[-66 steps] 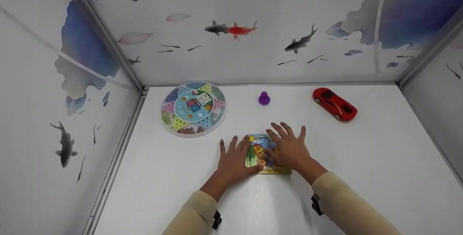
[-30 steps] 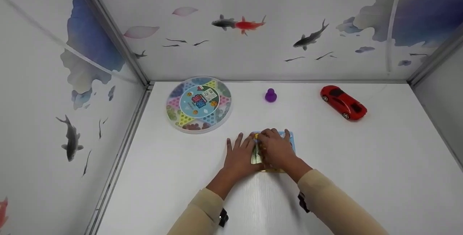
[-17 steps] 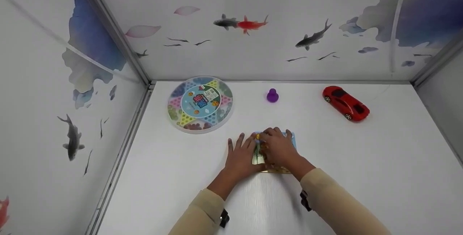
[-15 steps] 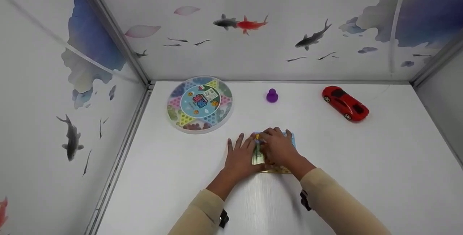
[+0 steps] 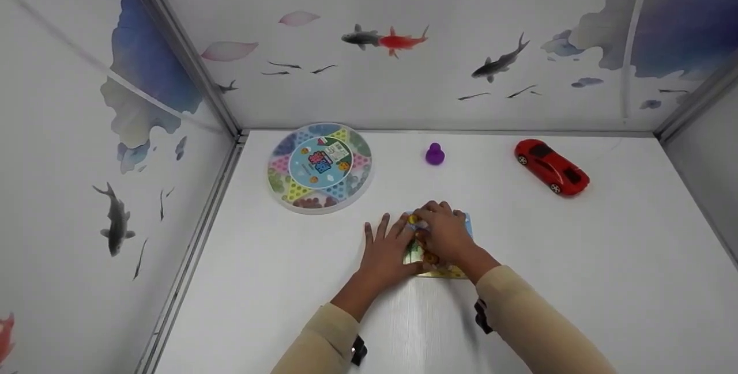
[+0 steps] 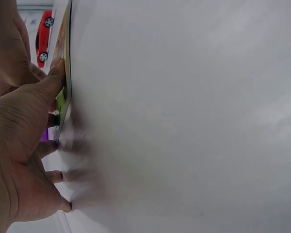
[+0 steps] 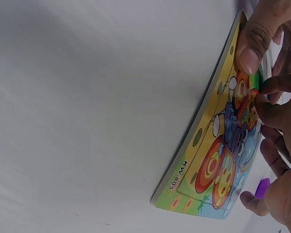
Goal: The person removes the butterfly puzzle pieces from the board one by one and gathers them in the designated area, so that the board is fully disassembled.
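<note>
A thin jigsaw puzzle board (image 7: 196, 145) with a butterfly picture and "KW-805" printed on it lies flat on the table. My left hand (image 5: 385, 254) rests along its left side with spread fingers. The left thumb (image 7: 249, 58) presses down on the near edge. Over the middle of the board bends my right hand (image 5: 451, 237), its fingers curled. In the right wrist view, its thumb and a finger pinch at a wing-shaped puzzle piece (image 7: 248, 114). Much of the picture is covered by the right hand in the head view.
A round Chinese checkers set (image 5: 320, 167) lies at the back left. Behind the puzzle stands a small purple knob-shaped object (image 5: 435, 154). At the back right is a red toy car (image 5: 552, 167). Printed panels (image 5: 323, 97) wall in the white table (image 5: 277, 293).
My right hand has gone from spread fingers to curled ones and shifted left over the board. Lately it has moved slightly, showing more of the lower picture. The left hand keeps its place.
</note>
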`<move>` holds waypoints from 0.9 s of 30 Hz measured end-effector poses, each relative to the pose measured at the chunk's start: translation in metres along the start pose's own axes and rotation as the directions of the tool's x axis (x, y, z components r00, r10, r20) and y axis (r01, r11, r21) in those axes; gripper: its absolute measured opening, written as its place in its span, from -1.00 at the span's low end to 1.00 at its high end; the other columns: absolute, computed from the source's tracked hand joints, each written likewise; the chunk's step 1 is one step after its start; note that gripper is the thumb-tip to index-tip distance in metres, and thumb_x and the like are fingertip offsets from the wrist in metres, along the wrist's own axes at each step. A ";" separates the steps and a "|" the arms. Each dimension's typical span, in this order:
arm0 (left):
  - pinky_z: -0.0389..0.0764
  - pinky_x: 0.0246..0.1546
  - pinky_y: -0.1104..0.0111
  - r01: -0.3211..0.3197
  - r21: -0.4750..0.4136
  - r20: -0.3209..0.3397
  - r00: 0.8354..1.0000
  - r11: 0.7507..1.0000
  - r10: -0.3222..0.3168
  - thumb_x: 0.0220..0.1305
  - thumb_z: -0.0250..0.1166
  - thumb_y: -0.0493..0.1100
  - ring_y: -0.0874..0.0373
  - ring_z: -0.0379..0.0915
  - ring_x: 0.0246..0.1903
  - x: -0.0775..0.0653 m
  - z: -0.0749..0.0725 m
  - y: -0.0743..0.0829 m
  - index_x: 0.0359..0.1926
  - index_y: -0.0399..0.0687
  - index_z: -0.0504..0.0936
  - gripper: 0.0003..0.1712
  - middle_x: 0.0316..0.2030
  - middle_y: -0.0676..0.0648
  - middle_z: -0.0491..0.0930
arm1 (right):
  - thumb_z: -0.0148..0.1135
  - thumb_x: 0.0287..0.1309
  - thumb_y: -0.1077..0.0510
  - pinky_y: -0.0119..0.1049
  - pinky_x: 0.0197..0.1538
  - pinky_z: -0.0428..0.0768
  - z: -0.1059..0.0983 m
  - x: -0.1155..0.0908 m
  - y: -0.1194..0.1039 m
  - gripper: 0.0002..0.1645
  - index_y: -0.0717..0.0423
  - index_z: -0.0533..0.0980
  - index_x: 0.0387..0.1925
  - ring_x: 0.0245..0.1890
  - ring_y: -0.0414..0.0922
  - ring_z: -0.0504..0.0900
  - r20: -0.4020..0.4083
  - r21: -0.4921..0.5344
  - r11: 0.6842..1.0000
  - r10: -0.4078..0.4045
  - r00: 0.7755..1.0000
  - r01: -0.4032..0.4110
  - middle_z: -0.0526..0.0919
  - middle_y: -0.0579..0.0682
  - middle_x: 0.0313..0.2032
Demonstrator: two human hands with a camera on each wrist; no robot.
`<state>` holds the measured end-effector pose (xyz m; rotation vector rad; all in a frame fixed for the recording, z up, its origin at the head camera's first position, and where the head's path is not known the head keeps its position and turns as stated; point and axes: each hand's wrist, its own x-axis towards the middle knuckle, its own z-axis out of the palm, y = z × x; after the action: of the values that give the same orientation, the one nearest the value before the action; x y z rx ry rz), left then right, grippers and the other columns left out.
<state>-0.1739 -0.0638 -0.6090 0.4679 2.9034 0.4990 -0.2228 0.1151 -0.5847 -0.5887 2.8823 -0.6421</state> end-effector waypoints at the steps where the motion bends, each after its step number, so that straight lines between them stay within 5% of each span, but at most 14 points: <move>1: -0.02 0.66 -0.49 0.000 0.001 -0.002 1.000 1.000 0.000 0.31 0.39 0.56 -0.29 -0.08 0.77 0.000 0.000 0.000 0.69 0.23 0.34 0.09 0.77 -0.01 0.14 | 0.42 0.51 0.12 0.60 0.37 0.45 0.001 0.001 0.000 -0.51 0.06 0.62 0.38 0.34 0.21 0.55 0.001 -0.004 1.000 0.000 1.000 0.000 0.66 0.12 0.30; 11: 0.01 0.66 -0.48 0.002 0.010 -0.001 1.000 1.000 -0.002 0.31 0.41 0.54 -0.27 -0.07 0.77 0.000 -0.001 0.000 0.62 0.18 0.40 0.03 0.77 0.01 0.14 | 0.42 0.50 0.10 0.55 0.37 0.49 0.004 0.004 0.000 -0.55 0.02 0.62 0.34 0.31 0.21 0.49 -0.007 -0.100 0.994 -0.036 0.999 0.035 0.59 0.13 0.29; 22: -0.01 0.66 -0.49 -0.001 -0.005 -0.004 1.000 1.000 0.001 0.34 0.41 0.51 -0.28 -0.08 0.77 0.001 -0.001 -0.001 0.68 0.16 0.34 0.07 0.77 -0.01 0.14 | 0.43 0.50 0.12 0.48 0.26 0.56 0.004 0.004 -0.002 -0.53 0.03 0.59 0.34 0.27 0.26 0.48 -0.027 -0.067 0.996 -0.066 0.997 0.064 0.50 0.19 0.29; 27: -0.01 0.66 -0.48 0.002 0.010 -0.005 1.000 1.000 -0.002 0.33 0.40 0.54 -0.26 -0.08 0.77 0.001 0.002 -0.002 0.74 0.19 0.26 0.14 0.77 0.00 0.15 | 0.42 0.50 0.15 0.40 0.27 0.59 0.005 0.004 -0.003 -0.47 0.02 0.55 0.41 0.32 0.24 0.51 0.031 -0.072 0.995 -0.069 0.997 0.071 0.48 0.16 0.33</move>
<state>-0.1748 -0.0644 -0.6111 0.4665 2.9116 0.4866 -0.2248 0.1095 -0.5878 -0.7054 2.8806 -0.5349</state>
